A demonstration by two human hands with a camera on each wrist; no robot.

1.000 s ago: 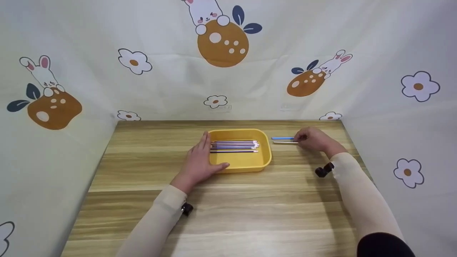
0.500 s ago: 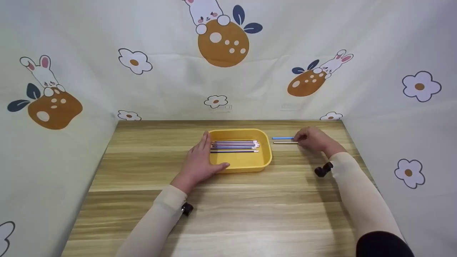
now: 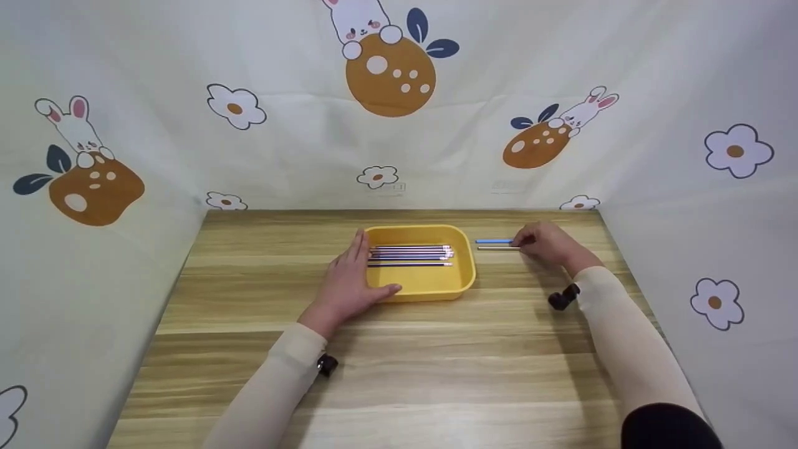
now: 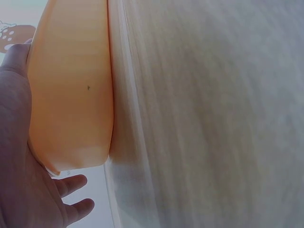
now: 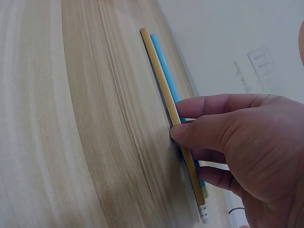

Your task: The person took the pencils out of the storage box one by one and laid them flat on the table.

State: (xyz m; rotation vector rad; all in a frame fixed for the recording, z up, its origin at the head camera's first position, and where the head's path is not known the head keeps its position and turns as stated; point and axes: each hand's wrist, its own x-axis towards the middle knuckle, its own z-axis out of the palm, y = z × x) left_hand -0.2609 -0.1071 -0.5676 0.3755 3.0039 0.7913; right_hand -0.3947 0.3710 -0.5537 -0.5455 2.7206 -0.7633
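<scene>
Unmoved: left hand [image 3: 344,282] spread on tray [image 3: 430,280], right [image 5: 251,135] pinching pencil [image 5: 163,84] (eraser [image 5: 204,214]: wrist view only).

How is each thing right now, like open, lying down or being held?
Yellow rectangular plastic box: upright, open-topped.
Shiny dark pencils with pale ends: lying flat inside the box.
Golden-yellow pencil with a white eraser: pinched; whether lifted, I can't tell.
Slim blue stick: beside the golden-yellow pencil, partly covered; whether held too, unclear.
Person's left grip: straight-fingered, touching the box.
Person's right grip: pinching the golden-yellow pencil.
</scene>
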